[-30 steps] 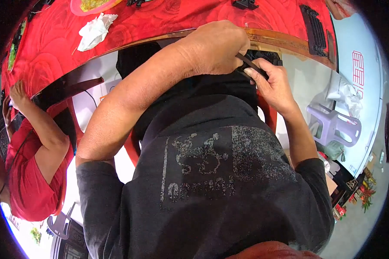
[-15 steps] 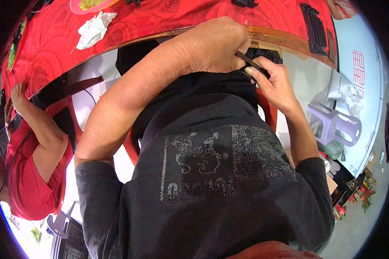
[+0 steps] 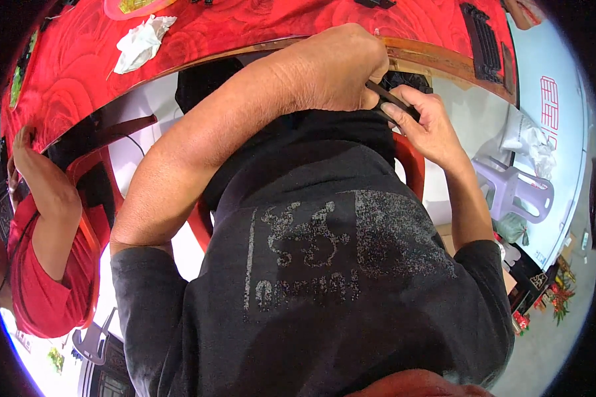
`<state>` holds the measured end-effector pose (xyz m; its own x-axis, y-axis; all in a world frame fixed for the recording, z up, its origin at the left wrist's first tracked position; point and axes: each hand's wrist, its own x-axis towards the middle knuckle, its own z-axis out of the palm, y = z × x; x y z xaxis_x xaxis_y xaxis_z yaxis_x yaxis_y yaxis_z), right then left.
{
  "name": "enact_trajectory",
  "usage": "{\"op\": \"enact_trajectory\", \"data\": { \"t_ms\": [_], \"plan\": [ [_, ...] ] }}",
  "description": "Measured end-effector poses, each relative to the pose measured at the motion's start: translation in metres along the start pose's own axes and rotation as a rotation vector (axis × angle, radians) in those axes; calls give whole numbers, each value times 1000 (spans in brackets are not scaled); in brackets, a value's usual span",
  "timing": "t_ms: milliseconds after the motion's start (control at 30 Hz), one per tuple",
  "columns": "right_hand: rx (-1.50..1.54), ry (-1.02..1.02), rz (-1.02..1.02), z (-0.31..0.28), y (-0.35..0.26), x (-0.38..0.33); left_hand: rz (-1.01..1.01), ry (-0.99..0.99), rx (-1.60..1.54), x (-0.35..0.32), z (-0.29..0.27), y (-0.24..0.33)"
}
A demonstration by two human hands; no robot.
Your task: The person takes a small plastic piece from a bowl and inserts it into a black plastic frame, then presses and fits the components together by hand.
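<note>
Left hand: our left hand (image 3: 347,69) is closed on the upper end of the strip, back of the hand toward us; most fingers hidden.
Right hand: our right hand (image 3: 430,126) pinches the lower part, thumb on top, fingers curled behind.
Dark strip: the dark strip (image 3: 384,94) slants down to the right between both hands, just off the table's near edge, above our lap; its ends are covered, so we can't tell its full length.
Table: red rose-patterned cloth (image 3: 265,26), brown wooden edge (image 3: 444,65) showing just beyond our hands.
On table, right: black slatted pieces (image 3: 482,43) near the edge.
On table, left: crumpled white tissue (image 3: 142,45); pink-rimmed dish (image 3: 139,9) cut by the top border.
Floor, right: pale purple stool (image 3: 518,188), with a white plastic bag (image 3: 533,147) just beyond it.
Co-worker: person in red (image 3: 53,264) at our left, one hand at the table edge; we can't tell what it holds.
</note>
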<state>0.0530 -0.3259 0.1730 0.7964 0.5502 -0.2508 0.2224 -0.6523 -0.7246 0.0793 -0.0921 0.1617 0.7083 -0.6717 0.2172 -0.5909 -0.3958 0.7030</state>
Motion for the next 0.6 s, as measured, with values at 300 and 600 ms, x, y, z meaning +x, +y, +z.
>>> {"op": "enact_trajectory", "data": {
  "t_ms": [300, 600],
  "plan": [
    [28, 31, 63, 4, -4, 1, 12, 7, 48, 5, -1, -6],
    [78, 56, 71, 2, -2, 2, 61, 92, -14, 6, 2, -5]
  ]
}}
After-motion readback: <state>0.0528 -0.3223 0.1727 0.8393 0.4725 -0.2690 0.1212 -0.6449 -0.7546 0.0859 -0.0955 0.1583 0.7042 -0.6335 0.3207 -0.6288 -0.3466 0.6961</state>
